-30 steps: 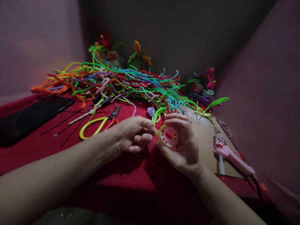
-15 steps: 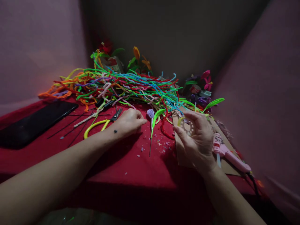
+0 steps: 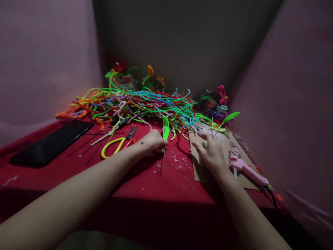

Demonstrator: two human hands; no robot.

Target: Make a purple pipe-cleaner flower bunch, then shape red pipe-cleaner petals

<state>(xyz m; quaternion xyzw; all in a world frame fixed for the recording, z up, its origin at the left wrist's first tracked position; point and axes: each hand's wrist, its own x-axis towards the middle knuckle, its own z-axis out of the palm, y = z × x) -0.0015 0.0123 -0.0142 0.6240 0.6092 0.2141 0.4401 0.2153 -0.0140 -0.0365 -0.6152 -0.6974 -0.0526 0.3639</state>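
My left hand is closed, its fingertips pinching the thin stem of a pipe-cleaner flower. The bright green looped leaf of the flower stands above the fingers, and the dark wire stem points down toward me. Its lilac bloom cannot be made out now. My right hand rests low over the cardboard sheet with its fingers apart. A small greenish bit shows between its thumb and forefinger; the tape spool is not clearly visible. Beside my left wrist lie yellow-handled scissors.
A large heap of coloured pipe cleaners lies across the back. To the right, a pink glue gun rests on the cardboard. A black phone lies at the left, near dark wires. Finished flowers stand behind, and scraps dot the red cloth.
My left hand has taken hold of the flower's stem, which lay loose beside it. My right hand has lowered onto the cardboard, and the tape spool no longer shows in its fingers. The view has shifted slightly.
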